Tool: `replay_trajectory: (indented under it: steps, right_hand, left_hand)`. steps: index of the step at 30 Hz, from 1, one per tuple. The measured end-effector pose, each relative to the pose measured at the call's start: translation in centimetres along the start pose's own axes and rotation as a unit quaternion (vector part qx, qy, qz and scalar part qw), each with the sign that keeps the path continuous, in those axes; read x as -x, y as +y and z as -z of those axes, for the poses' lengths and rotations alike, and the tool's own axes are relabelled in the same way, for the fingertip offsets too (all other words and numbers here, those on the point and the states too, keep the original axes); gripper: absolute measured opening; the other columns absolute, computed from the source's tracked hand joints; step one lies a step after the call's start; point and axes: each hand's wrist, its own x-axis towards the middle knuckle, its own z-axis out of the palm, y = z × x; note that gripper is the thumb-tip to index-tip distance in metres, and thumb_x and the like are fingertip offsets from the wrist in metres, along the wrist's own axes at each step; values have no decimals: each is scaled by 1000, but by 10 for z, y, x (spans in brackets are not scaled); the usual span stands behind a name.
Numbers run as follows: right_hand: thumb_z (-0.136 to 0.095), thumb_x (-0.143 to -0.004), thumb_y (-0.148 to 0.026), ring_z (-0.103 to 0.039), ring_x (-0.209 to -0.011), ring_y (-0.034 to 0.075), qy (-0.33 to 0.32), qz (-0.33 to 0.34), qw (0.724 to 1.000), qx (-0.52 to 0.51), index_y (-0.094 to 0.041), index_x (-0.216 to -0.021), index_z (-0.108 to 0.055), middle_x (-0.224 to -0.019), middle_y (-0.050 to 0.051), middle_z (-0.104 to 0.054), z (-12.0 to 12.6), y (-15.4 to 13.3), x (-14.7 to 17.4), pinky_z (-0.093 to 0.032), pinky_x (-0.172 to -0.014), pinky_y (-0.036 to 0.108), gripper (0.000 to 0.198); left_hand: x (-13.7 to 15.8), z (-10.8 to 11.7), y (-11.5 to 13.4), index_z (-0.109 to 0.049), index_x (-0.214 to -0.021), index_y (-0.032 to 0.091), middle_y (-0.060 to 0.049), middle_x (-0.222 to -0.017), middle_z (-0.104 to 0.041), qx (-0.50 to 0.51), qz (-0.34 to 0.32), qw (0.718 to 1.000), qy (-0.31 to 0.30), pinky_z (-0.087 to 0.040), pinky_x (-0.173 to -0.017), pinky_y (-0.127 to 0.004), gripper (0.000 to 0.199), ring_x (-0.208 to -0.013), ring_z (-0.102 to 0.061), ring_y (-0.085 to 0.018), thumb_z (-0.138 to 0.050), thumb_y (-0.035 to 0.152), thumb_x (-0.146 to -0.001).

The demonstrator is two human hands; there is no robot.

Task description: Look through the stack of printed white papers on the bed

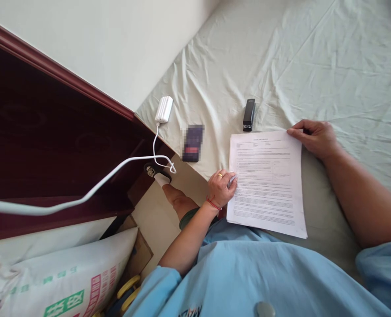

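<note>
A stack of printed paper sheets [266,185] lies in front of me, its lower edge near my blue shirt. My left hand [221,189], with a ring and a red string at the wrist, grips the left edge of the stack. Something small and greyish shows between its thumb and fingers; I cannot tell what it is. At the top right corner, my right hand [317,137] pinches the sheets between thumb and fingers. Just beyond the stack's top edge a black stapler [249,115] rests on the pale green bedsheet [314,66].
To the left lie a phone-like dark object [192,143], blurred out, and a white power strip [164,109] whose white cable [83,198] runs left across the view. Dark red furniture [50,123] borders the left side. A printed white sack [69,277] stands at lower left.
</note>
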Motion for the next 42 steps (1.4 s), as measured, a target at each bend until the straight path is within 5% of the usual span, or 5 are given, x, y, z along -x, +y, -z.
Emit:
replay_trajectory:
  steps: [42]
  right_hand:
    - [-73, -83, -49, -43, -64, 15, 36, -9, 999, -14, -21, -73, -70, -62, -1, -52, -2, 7, -3, -32, -62, 34, 30]
  left_hand:
    - [5, -1, -4, -76, -101, 23, -3, -76, -64, -15, 29, 998, -48, -47, -72, -34, 17, -76, -63, -21, -61, 30, -105]
